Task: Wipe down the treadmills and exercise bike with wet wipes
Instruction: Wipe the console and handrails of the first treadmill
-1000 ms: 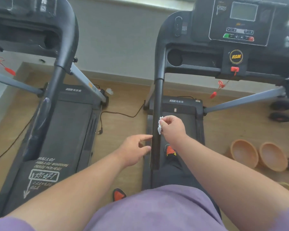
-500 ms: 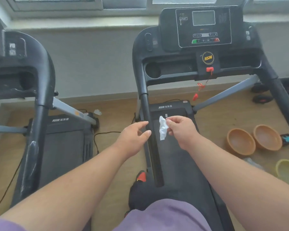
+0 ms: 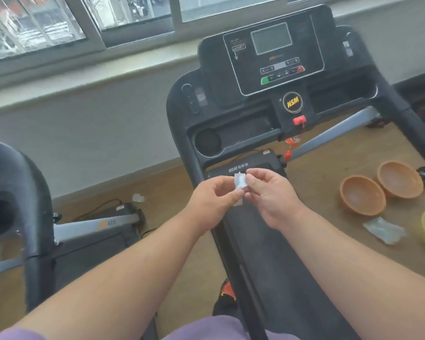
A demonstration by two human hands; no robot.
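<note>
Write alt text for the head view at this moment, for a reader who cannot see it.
Both hands, left hand and right hand, pinch a small white wet wipe between them above a black treadmill with its console by a window. A second treadmill stands to the left; two orange bowls sit on the wooden floor to the right.

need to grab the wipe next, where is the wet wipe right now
In the head view the wet wipe is near centre frame, pinched between the left hand and right hand, held above the front of the right-side treadmill belt.
</note>
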